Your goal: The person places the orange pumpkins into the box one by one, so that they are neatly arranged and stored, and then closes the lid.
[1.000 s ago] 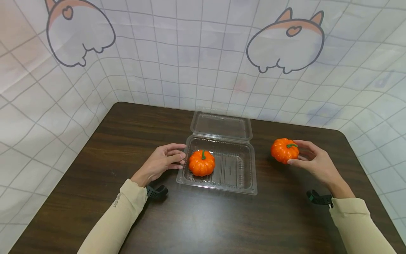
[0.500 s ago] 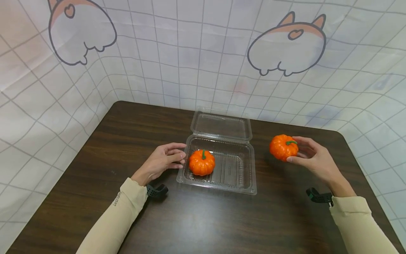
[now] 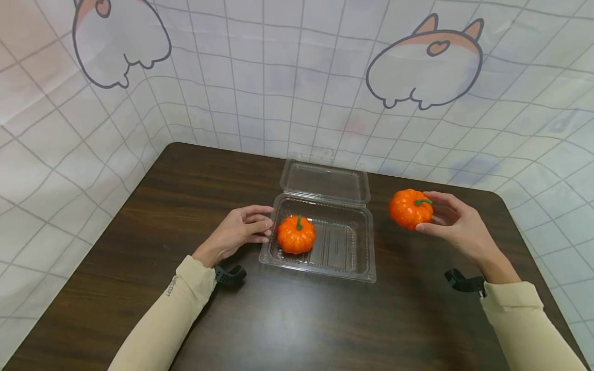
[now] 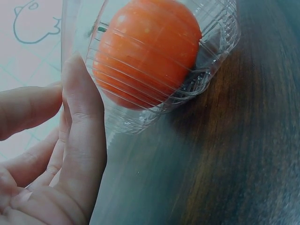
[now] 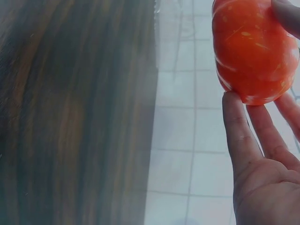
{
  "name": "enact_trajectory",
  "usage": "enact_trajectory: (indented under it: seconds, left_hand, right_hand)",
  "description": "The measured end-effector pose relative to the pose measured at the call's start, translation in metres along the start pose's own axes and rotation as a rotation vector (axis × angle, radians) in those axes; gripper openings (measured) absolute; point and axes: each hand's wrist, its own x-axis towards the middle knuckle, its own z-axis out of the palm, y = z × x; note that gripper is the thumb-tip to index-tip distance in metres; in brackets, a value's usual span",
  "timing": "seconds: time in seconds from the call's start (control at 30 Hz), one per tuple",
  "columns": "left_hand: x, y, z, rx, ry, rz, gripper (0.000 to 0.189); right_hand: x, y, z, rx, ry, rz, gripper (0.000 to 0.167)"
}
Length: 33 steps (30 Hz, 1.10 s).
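An orange toy pumpkin (image 3: 296,235) with a green stem sits in the left part of a clear plastic clamshell container (image 3: 345,268), whose lid (image 3: 325,183) lies folded back. My left hand (image 3: 243,229) pinches the container's left rim between thumb and fingers. From the left wrist, the same pumpkin (image 4: 147,54) shows through the ribbed clear wall. Right of the container, my right hand (image 3: 459,221) holds a second orange pumpkin (image 3: 409,208) above the table, its stem tilted to the right. The right wrist view shows fingertips against this pumpkin (image 5: 255,49).
The dark wood-grain table (image 3: 297,324) reaches back to a white gridded curtain (image 3: 260,103) with cartoon animal drawings. The curtain hangs along the back and both sides. A dark band (image 3: 230,275) is on the left wrist, another (image 3: 464,283) on the right.
My right hand has raised the second pumpkin slightly and brought it a little left, toward the container. The left hand and the container stay in place; the head view shifts slightly.
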Motion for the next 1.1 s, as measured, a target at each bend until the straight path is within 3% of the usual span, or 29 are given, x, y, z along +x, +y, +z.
enact_trajectory:
  seconds: [0.57, 1.1]
  left_hand:
    - [0.001, -0.002, 0.000, -0.004, 0.006, 0.001, 0.052]
    - [0.001, -0.004, -0.001, 0.002, 0.008, 0.001, 0.052]
  right_hand:
    - [0.007, -0.034, 0.018, 0.069, -0.041, -0.102, 0.068]
    - [0.011, -0.040, 0.041, 0.117, -0.124, -0.147, 0.068]
